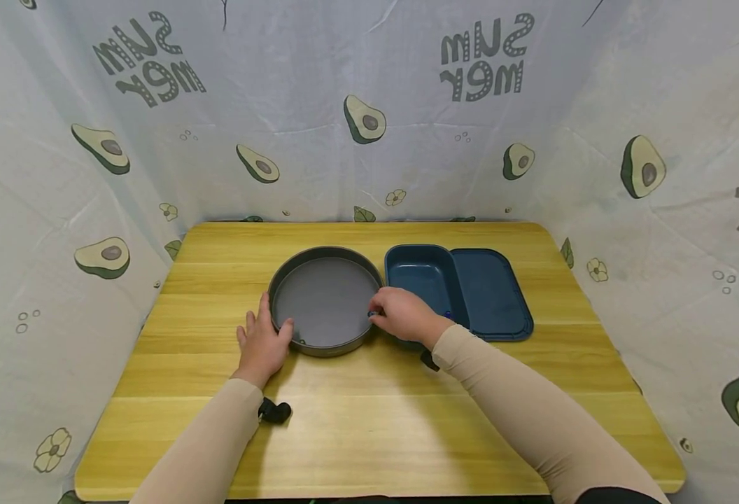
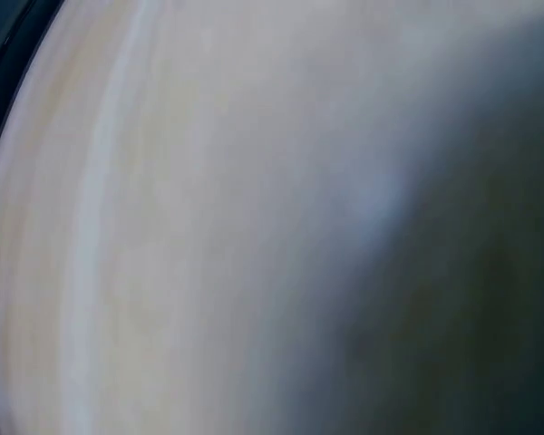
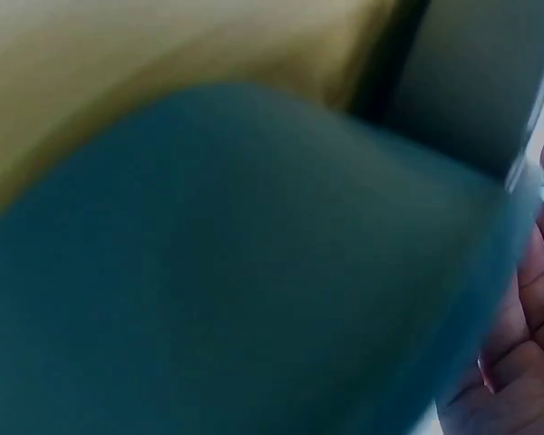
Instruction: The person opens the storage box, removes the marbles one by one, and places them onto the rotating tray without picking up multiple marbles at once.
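A round grey pan [image 1: 328, 297] sits on the table. My left hand [image 1: 264, 350] rests against its left rim with the fingers spread, the thumb by the near-left edge. Over the right rim, my right hand [image 1: 404, 313] pinches a small dark blue object [image 1: 372, 314], too small to tell its kind. Beneath that hand stands a deep blue box [image 1: 416, 271]. Inside it is a tiny bright blue piece [image 1: 448, 314], partly hidden by the wrist. Another tiny dark piece [image 1: 302, 341] lies inside the pan near its front. The right wrist view shows the box's outer wall [image 3: 236, 254] and some fingers [image 3: 539, 294].
A flat blue lid-like tray [image 1: 492, 294] lies against the box's right side. The wooden table [image 1: 357, 427] has rounded corners, and a curtain [image 1: 319, 161] with avocado prints hangs around it. The left wrist view is a blur.
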`<state>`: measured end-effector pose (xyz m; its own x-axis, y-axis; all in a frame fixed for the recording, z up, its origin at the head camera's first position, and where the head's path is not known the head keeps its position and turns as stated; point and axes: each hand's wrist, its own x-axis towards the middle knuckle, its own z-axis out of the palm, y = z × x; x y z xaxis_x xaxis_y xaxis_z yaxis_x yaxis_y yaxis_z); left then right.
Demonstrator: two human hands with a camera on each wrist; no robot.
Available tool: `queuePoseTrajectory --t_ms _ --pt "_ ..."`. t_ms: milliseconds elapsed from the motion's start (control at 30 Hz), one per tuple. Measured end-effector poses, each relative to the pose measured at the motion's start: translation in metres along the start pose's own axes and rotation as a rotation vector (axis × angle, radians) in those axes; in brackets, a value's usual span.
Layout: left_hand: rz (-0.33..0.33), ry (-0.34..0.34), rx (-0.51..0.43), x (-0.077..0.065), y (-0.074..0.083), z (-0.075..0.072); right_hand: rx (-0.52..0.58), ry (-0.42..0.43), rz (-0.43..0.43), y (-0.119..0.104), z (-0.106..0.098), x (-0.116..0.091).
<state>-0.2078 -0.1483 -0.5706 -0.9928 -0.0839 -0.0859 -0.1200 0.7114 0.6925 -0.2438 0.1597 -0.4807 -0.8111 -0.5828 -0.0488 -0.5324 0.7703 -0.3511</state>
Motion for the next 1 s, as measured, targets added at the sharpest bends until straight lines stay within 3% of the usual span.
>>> queuePoseTrajectory --t_ms 333,600,1000 --pt "0.003 -0.008 -0.021 -0.001 0.003 -0.004 -0.057 0.065 -0.023 -0.001 0.001 0.003" --pt "0.007 0.002 -0.016 -0.002 0.001 -0.004 0.033 0.048 0.008 -0.01 -0.006 0.009" --pt "0.007 -0.006 -0.007 -0.003 0.003 -0.004 0.025 0.028 0.0 -0.017 -0.01 0.012"
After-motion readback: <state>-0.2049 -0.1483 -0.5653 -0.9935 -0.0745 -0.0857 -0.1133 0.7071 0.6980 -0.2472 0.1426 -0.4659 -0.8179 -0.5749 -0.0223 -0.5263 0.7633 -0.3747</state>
